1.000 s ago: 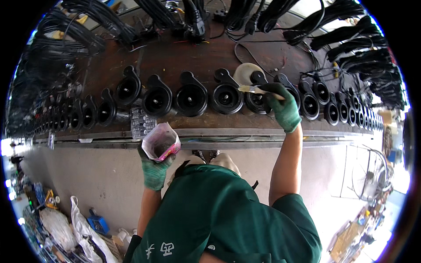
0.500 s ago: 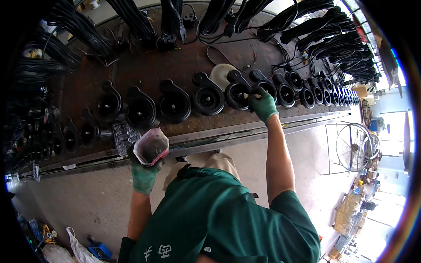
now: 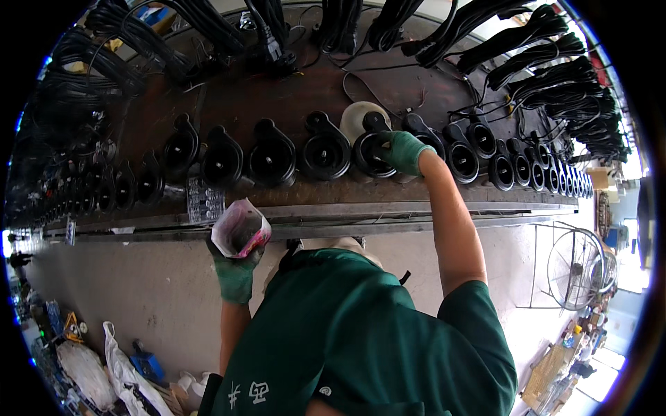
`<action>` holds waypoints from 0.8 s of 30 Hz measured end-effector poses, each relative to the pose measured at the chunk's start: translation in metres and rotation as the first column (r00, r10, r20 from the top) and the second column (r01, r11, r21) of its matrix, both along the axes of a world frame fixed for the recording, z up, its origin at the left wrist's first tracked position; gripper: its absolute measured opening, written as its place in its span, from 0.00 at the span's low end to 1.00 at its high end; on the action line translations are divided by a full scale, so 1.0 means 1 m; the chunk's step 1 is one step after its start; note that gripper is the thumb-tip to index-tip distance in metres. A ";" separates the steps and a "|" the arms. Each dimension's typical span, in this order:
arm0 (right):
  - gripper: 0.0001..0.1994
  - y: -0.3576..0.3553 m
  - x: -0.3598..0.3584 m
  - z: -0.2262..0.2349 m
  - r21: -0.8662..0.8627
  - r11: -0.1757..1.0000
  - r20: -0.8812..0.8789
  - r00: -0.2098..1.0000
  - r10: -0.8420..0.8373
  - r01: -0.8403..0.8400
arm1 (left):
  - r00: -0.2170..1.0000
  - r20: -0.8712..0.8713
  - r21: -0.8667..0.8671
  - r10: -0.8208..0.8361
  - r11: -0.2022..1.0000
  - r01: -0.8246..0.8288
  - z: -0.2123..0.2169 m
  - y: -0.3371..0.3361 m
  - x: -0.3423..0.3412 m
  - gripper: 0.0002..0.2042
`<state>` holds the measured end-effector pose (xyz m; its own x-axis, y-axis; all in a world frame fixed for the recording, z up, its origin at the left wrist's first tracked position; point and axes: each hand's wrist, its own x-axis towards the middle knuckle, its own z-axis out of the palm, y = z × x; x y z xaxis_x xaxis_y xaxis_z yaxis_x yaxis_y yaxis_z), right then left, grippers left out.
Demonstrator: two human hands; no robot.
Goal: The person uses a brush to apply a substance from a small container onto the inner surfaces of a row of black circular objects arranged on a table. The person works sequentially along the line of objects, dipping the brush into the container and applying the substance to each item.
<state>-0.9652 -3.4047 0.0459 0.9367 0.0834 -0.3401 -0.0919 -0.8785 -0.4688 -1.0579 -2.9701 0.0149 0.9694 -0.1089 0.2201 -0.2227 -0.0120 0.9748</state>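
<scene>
My left hand (image 3: 236,275), in a green glove with dark fingers, is closed around an open-topped container (image 3: 239,229) with whitish inner walls and pink on the outside. It is held in front of the bench edge; its contents cannot be made out. At the bench, my right hand (image 3: 404,152), gloved in green, reaches over a round black housing (image 3: 373,161) with a tab. Its fingers are pinched together at the rim and centre, and whatever they hold is hidden. Similar black housings (image 3: 325,155) stand in a row on both sides, with small light posts at their centres.
The dark bench (image 3: 291,90) carries bundled black cables (image 3: 340,28) along its far side. A pale round disc (image 3: 361,119) lies behind the housing. Beside the left part of the row is a clear patterned tray (image 3: 205,201). A large wire-guarded fan (image 3: 576,269) stands at right.
My right hand has shifted slightly left and farther over the same housing. The container in my left hand has tilted a little. The whole view has turned slightly.
</scene>
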 end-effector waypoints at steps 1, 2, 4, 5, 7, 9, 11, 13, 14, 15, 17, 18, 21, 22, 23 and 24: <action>0.14 -0.002 0.000 0.001 -0.008 1.000 -0.036 0.999 0.018 -0.019 | 1.000 -0.017 -0.013 0.025 1.000 -0.025 0.002 -0.005 -0.006 0.38; 0.14 -0.005 -0.002 0.002 -0.019 0.999 -0.071 0.997 0.031 -0.033 | 0.998 -0.036 -0.028 0.044 0.999 -0.045 0.011 -0.015 -0.010 0.38; 0.11 -0.007 -0.004 0.000 -0.074 0.996 -0.021 0.998 0.055 -0.056 | 0.999 -0.032 -0.024 0.001 1.000 -0.002 0.020 -0.026 -0.011 0.38; 0.10 -0.009 -0.003 0.000 -0.103 0.992 0.010 0.998 0.068 -0.066 | 0.999 -0.039 0.007 0.011 1.000 -0.011 0.017 -0.029 -0.011 0.40; 0.10 -0.015 -0.010 -0.009 0.096 0.995 0.062 0.998 0.029 -0.035 | 0.998 -0.059 0.075 0.032 0.997 -0.027 0.014 -0.033 -0.014 0.43; 0.09 -0.027 -0.022 -0.007 0.233 0.972 0.150 0.989 -0.013 -0.022 | 0.999 -0.013 0.145 0.045 0.988 -0.043 0.015 -0.044 -0.015 0.43; 0.09 -0.042 -0.042 0.006 0.320 0.947 0.276 0.959 -0.070 -0.023 | 0.998 -0.037 0.133 0.051 0.990 -0.045 0.024 -0.060 -0.017 0.40; 0.10 -0.055 -0.068 0.027 0.620 0.737 0.022 0.932 -0.361 0.271 | 0.996 -0.087 -0.003 -0.010 1.000 0.009 0.035 -0.074 -0.015 0.38; 0.10 -0.064 -0.082 0.038 0.642 0.684 0.016 0.886 -0.463 0.346 | 0.993 -0.116 -0.033 -0.038 0.999 0.034 0.035 -0.077 -0.015 0.36; 0.10 -0.072 -0.093 0.048 0.661 0.625 0.007 0.830 -0.558 0.415 | 0.995 -0.093 0.022 -0.043 0.999 0.045 0.033 -0.080 -0.015 0.37; 0.10 -0.086 -0.111 0.039 0.754 0.549 0.152 0.718 -0.680 0.361 | 0.997 -0.041 0.131 -0.058 0.989 0.063 0.029 -0.083 -0.017 0.39; 0.09 -0.091 -0.117 0.037 0.768 0.499 0.100 0.695 -0.712 0.402 | 0.997 -0.045 0.125 -0.057 0.990 0.063 0.026 -0.085 -0.017 0.40; 0.07 -0.096 -0.121 0.023 0.726 0.454 0.013 0.650 -0.760 0.516 | 0.998 -0.020 0.115 -0.051 0.992 0.053 0.025 -0.094 -0.018 0.41; 0.07 -0.097 -0.121 0.017 0.690 0.482 0.027 0.646 -0.763 0.540 | 0.998 -0.019 0.105 -0.068 0.992 0.069 0.024 -0.096 -0.017 0.41; 0.07 -0.100 -0.120 0.012 0.669 0.511 0.050 0.653 -0.756 0.541 | 0.996 -0.018 0.096 -0.082 0.992 0.084 0.024 -0.096 -0.017 0.41; 0.07 -0.103 -0.118 0.008 0.646 0.538 0.071 0.660 -0.748 0.541 | 0.995 -0.017 0.086 -0.097 0.991 0.098 0.024 -0.097 -0.017 0.41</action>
